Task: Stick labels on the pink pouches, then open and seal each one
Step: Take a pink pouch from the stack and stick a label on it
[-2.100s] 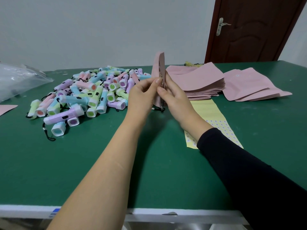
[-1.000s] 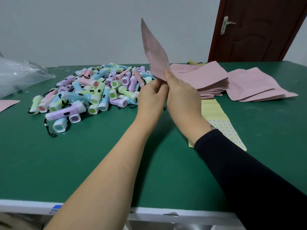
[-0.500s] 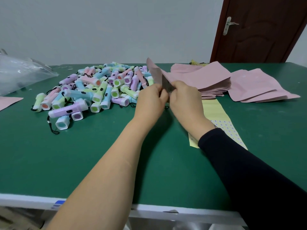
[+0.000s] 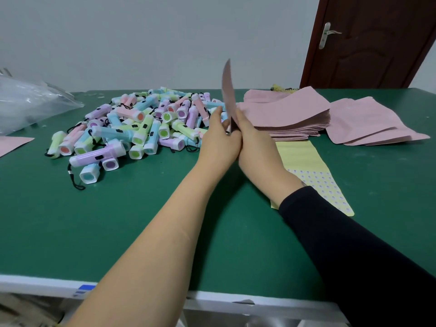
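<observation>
A pink pouch (image 4: 228, 90) stands upright and edge-on above the table, its lower end pinched between my left hand (image 4: 218, 138) and my right hand (image 4: 253, 140). The two hands press together around it at mid-table. Behind my right hand lies a thick stack of pink pouches (image 4: 287, 114). A second, looser pile of pink pouches (image 4: 370, 123) lies further right. A yellow label sheet (image 4: 311, 171) with rows of small round stickers lies flat under my right forearm.
A heap of pastel mini flashlights (image 4: 132, 128) covers the table's back left. A clear plastic bag (image 4: 28, 102) sits at the far left, with one pink pouch (image 4: 11, 143) by the left edge. A brown door (image 4: 377, 41) stands behind the green table (image 4: 141, 220).
The pouch lay low and tilted between my hands half a second ago; now it stands upright again, raised above my fingers. Both hands stay at the same spot.
</observation>
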Demonstrator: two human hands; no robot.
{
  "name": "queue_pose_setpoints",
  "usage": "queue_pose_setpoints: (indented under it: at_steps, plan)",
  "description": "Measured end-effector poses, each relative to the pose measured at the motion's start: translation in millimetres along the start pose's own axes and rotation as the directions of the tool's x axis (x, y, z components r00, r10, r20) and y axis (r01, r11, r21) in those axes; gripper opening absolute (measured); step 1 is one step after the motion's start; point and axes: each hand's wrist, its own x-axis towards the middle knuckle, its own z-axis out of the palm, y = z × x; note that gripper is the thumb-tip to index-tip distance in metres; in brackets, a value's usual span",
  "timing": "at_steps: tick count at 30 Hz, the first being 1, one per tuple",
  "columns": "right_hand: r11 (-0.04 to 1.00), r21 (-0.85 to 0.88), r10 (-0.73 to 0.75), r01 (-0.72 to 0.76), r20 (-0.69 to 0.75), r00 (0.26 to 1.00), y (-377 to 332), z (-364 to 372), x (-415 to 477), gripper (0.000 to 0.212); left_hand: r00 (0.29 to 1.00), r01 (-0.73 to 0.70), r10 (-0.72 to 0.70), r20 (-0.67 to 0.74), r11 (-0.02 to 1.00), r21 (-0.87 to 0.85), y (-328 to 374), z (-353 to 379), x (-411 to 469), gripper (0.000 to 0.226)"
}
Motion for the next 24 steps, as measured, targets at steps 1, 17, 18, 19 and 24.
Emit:
queue_pose_setpoints:
  at_steps: [1, 17, 18, 19, 24]
  plan:
    - [1.000, 0.015, -0.015, 0.015, 0.017, 1.000, -2.9, 0.8, -1.3, 0.073, 1.000, -0.012, 0.012, -0.008, 1.000, -0.011, 0.1, -1.8, 0.9, 0.063]
    - [0.956, 0.252, 0.174, -0.147, -0.087, 0.981, 13.3, -1.1, 6.2, 0.064, 0.990, -0.082, 0.079, 0.117, 0.996, 0.022, 10.0, -0.8, -7.0, 0.086]
    - [0.952, 0.258, 0.199, -0.163, -0.120, 0.973, 15.2, -4.5, 8.8, 0.071, 0.995, -0.058, 0.056, 0.084, 0.998, 0.024, 9.1, -5.3, -4.4, 0.085]
    - [0.953, 0.250, 0.215, -0.172, -0.155, 0.964, 17.0, -7.8, 10.6, 0.075, 0.998, -0.033, 0.032, 0.062, 0.999, 0.018, 8.2, -9.0, -2.4, 0.086]
    - [0.987, 0.133, 0.104, -0.093, -0.085, 0.991, 8.2, -2.8, 3.3, 0.084, 0.986, 0.020, -0.027, 0.163, 0.999, 0.043, 6.4, -2.0, -4.7, 0.080]
